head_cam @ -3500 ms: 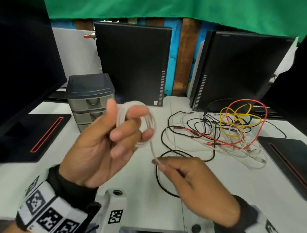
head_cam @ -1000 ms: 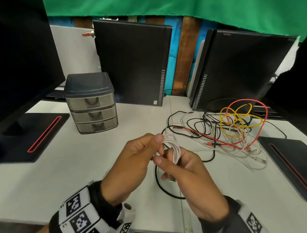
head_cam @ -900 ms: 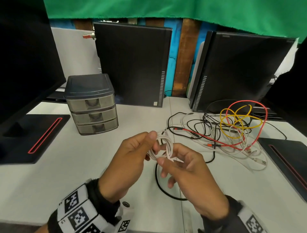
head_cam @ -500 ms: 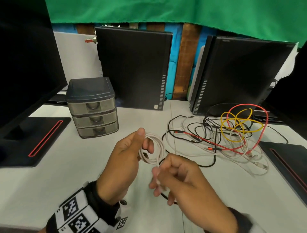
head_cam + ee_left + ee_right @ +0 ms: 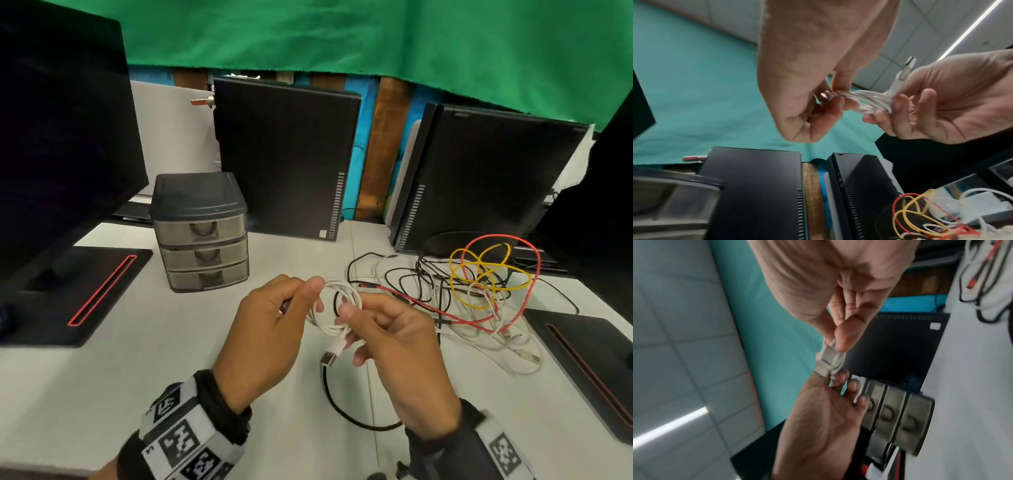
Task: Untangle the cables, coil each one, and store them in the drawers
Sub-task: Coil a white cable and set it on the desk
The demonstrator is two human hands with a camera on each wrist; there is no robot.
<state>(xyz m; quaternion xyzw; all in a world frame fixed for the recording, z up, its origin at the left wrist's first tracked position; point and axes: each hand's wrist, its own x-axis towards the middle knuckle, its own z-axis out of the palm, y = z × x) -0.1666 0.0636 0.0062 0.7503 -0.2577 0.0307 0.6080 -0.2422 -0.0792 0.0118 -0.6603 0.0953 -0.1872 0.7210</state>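
A small gray plastic drawer unit [image 5: 202, 233] stands on the white tabletop [image 5: 85, 377], toward its back left. It has three drawers stacked one above another, all pushed shut. Their fronts are smoky and translucent, and nothing can be made out inside them.

Above the middle of the tabletop, two hands hold one white cable [image 5: 334, 308] wound into a small coil. The left hand [image 5: 270, 339] pinches the coil's left side between thumb and curled fingers. The right hand [image 5: 394, 346] pinches the coil's right side with thumb and forefinger, its other fingers loosely bent. A white plug with a metal tip [image 5: 330, 354] hangs below the coil, between the two hands, clear of the tabletop.

Toward the back right of the tabletop lies one tangled heap of cables [image 5: 472, 294]: one red, one yellow, and several black and white ones too knotted to count. A black cable [image 5: 342, 407] loops out of it toward the front edge, under the hands.

Two black computer cases [image 5: 284, 157] stand upright along the back edge. Two black monitor bases with red stripes [image 5: 85, 294] sit one at the left edge and one at the right.
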